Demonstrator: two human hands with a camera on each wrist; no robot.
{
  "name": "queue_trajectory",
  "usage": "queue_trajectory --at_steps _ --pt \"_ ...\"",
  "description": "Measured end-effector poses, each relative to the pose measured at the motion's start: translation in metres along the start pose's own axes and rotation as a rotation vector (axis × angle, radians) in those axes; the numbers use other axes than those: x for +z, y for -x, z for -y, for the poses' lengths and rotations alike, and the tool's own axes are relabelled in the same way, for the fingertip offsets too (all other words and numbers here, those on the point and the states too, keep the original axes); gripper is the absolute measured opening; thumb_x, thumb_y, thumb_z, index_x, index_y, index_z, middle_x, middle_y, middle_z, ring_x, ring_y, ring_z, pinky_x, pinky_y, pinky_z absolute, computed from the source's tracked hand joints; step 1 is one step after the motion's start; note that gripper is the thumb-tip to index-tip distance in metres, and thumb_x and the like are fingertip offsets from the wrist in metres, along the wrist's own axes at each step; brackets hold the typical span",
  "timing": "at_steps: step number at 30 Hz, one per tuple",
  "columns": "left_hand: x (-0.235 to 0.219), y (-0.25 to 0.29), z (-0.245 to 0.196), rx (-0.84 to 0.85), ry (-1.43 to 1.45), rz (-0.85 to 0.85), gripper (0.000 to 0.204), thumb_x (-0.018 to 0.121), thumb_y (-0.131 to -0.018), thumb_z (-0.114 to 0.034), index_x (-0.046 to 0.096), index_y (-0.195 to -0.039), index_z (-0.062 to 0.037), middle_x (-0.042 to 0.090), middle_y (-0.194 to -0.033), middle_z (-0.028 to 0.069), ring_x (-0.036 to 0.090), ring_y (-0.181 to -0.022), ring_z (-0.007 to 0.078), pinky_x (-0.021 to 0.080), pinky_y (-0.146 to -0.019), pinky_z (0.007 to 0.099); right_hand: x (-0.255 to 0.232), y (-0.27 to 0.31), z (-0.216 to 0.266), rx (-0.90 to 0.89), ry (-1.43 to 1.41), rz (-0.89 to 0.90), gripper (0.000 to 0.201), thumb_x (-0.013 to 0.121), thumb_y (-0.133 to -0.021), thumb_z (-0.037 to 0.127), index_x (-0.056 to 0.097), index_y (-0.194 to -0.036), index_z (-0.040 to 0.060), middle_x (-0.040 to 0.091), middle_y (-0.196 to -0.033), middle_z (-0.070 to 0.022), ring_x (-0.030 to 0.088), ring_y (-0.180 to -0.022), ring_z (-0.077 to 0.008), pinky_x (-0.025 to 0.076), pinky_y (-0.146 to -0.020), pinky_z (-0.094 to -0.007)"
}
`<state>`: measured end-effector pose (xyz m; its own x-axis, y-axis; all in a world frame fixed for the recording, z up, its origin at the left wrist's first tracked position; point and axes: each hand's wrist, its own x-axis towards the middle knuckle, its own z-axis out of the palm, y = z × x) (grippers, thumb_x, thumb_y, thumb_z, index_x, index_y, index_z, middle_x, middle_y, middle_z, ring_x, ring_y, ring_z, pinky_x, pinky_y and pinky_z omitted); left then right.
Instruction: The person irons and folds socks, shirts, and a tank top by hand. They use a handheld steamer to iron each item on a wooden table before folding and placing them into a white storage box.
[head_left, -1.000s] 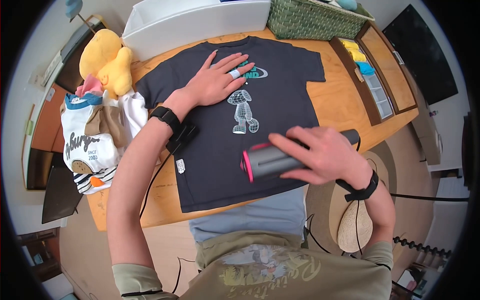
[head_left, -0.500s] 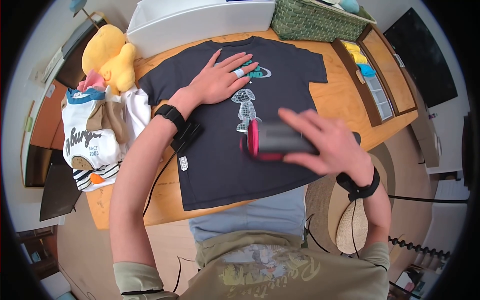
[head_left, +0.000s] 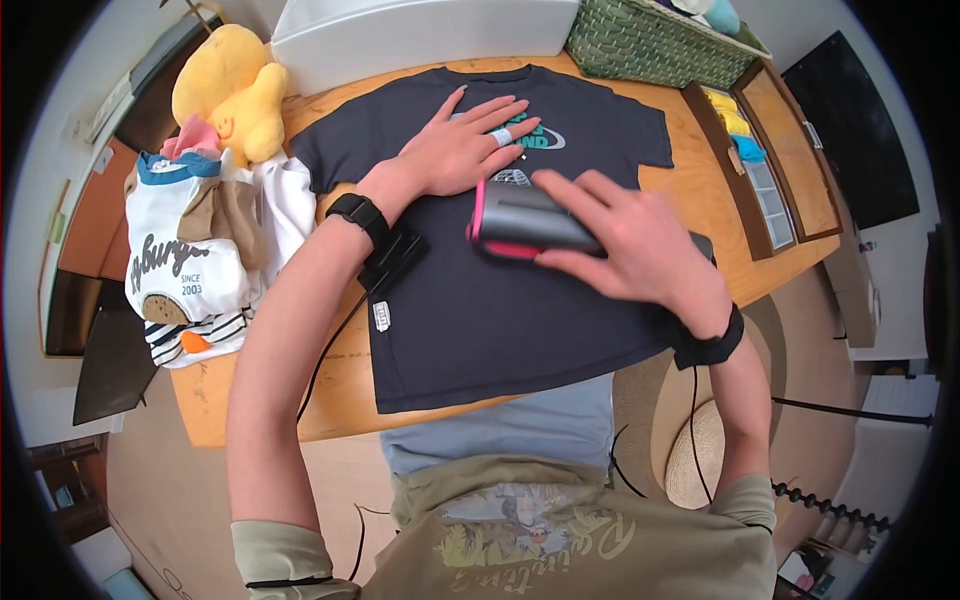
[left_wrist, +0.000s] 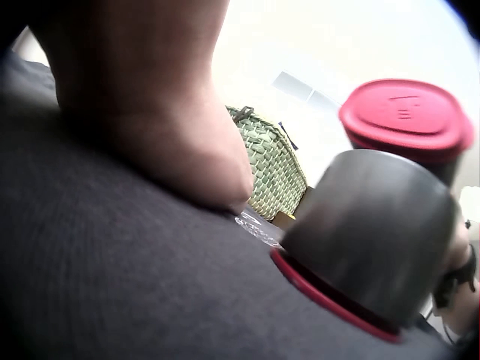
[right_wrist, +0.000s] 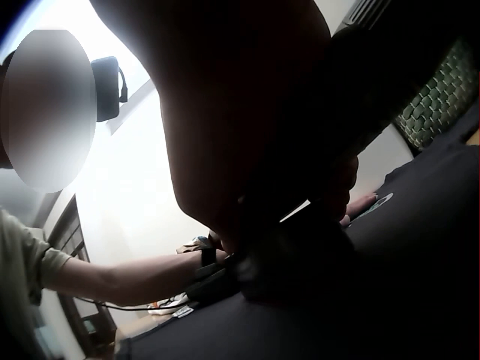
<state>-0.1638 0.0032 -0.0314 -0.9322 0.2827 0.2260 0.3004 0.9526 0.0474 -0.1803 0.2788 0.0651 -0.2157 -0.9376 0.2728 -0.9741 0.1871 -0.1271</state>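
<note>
A dark navy T-shirt [head_left: 500, 345] lies spread on the wooden table, its chest printed with green lettering above a white wireframe figure. My left hand [head_left: 465, 152] rests flat on the chest, fingers spread, a pale ring-like band on one finger. My right hand [head_left: 645, 245] grips a grey handheld appliance [head_left: 535, 220] with a pink rim, thumb and fingers on opposite sides of its body. The appliance covers most of the printed figure. In the left wrist view, its grey head [left_wrist: 367, 232] stands with the red rim down at the fabric. The right wrist view is mostly dark.
A white bin [head_left: 420, 40] and a green woven basket [head_left: 660, 50] stand along the back. A compartmented wooden box [head_left: 765, 180] lies open at right. At left, a yellow plush toy [head_left: 230, 95] sits behind folded clothes [head_left: 190, 240]. Cables hang from both wrists.
My right hand has moved the appliance up the shirt, from below the printed figure to over it, close to my left hand. The left hand stays pressed on the chest.
</note>
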Motion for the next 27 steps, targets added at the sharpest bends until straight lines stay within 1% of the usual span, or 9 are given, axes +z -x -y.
queue_trajectory --at_steps 2,5,6,10,17,20,23,24,27 --pt "-0.001 -0.001 0.0 0.003 -0.001 -0.012 0.053 0.033 -0.114 -0.045 0.036 -0.165 -0.0285 0.031 -0.172 0.0004 0.024 -0.16 0.0188 0.013 -0.131 0.0565 -0.002 0.006 0.017 -0.032 -0.041 0.06 0.065 0.077 -0.09 0.046 0.056 -0.141 0.0102 0.062 -0.097 -0.0132 0.068 -0.07 -0.0358 0.055 -0.06 -0.0429" --pt "0.001 0.001 0.0 0.007 -0.006 -0.025 0.053 0.033 -0.114 -0.044 0.037 -0.164 -0.0284 0.032 -0.172 0.0006 0.025 -0.16 0.0186 0.013 -0.131 0.0559 0.0 0.015 0.042 -0.109 -0.11 0.078 0.069 0.079 -0.088 0.044 0.056 -0.142 0.0088 0.06 -0.098 -0.012 0.069 -0.069 -0.0323 0.055 -0.059 -0.0415" --pt "0.002 0.0 0.0 0.009 -0.01 -0.029 0.053 0.033 -0.114 -0.044 0.037 -0.164 -0.0285 0.032 -0.172 0.0006 0.025 -0.159 0.0186 0.013 -0.131 0.0557 0.001 0.018 0.047 -0.15 -0.09 0.088 0.071 0.08 -0.086 0.044 0.056 -0.142 0.0078 0.058 -0.097 -0.0103 0.067 -0.066 -0.0274 0.054 -0.058 -0.0381" --pt "0.0 0.0 -0.001 0.002 -0.016 -0.024 0.052 0.032 -0.114 -0.044 0.037 -0.164 -0.0295 0.032 -0.172 0.0 0.025 -0.159 0.0185 0.012 -0.131 0.0549 0.0 0.027 0.063 -0.214 -0.06 0.13 0.074 0.079 -0.086 0.047 0.056 -0.144 0.007 0.055 -0.093 -0.0073 0.06 -0.062 -0.0191 0.05 -0.055 -0.0301" --pt "0.001 0.001 -0.001 0.002 -0.022 -0.031 0.052 0.031 -0.114 -0.045 0.036 -0.164 -0.0301 0.031 -0.172 -0.0005 0.025 -0.159 0.0182 0.012 -0.131 0.0546 0.002 0.034 0.071 -0.218 -0.078 0.123 0.076 0.078 -0.084 0.05 0.057 -0.144 0.0077 0.057 -0.094 -0.0069 0.06 -0.061 -0.0187 0.05 -0.054 -0.0306" --pt "0.002 0.001 0.0 0.007 -0.021 -0.029 0.053 0.031 -0.114 -0.045 0.035 -0.165 -0.0303 0.031 -0.172 -0.0003 0.025 -0.159 0.0183 0.012 -0.131 0.0549 -0.005 0.03 0.069 -0.159 -0.147 0.168 0.075 0.08 -0.084 0.05 0.061 -0.144 0.008 0.063 -0.101 -0.0088 0.067 -0.068 -0.0236 0.055 -0.061 -0.0334" --pt "0.001 0.001 -0.001 0.009 0.002 -0.034 0.053 0.031 -0.114 -0.046 0.034 -0.165 -0.0304 0.029 -0.173 0.0004 0.025 -0.159 0.0189 0.012 -0.131 0.0556 -0.007 0.021 0.062 -0.114 -0.157 0.039 0.077 0.083 -0.082 0.044 0.058 -0.144 0.0075 0.059 -0.096 -0.0083 0.065 -0.065 -0.0251 0.053 -0.056 -0.0355" --pt "0.003 0.001 0.0 0.014 0.022 -0.049 0.054 0.031 -0.114 -0.046 0.034 -0.165 -0.0304 0.028 -0.173 0.0008 0.025 -0.16 0.0192 0.011 -0.131 0.0559 -0.007 0.016 0.058 -0.075 -0.183 -0.01 0.074 0.085 -0.082 0.041 0.058 -0.142 0.0072 0.06 -0.095 -0.0097 0.067 -0.067 -0.0291 0.053 -0.058 -0.0381" --pt "0.008 -0.001 0.007 0.047 0.083 -0.138 0.055 0.032 -0.114 -0.046 0.033 -0.166 -0.0297 0.027 -0.173 0.0018 0.025 -0.159 0.0202 0.012 -0.131 0.0569 0.001 0.0 0.042 0.011 -0.098 -0.142 0.07 0.085 -0.084 0.04 0.06 -0.14 0.0068 0.062 -0.095 -0.0111 0.068 -0.069 -0.0319 0.054 -0.059 -0.0394"
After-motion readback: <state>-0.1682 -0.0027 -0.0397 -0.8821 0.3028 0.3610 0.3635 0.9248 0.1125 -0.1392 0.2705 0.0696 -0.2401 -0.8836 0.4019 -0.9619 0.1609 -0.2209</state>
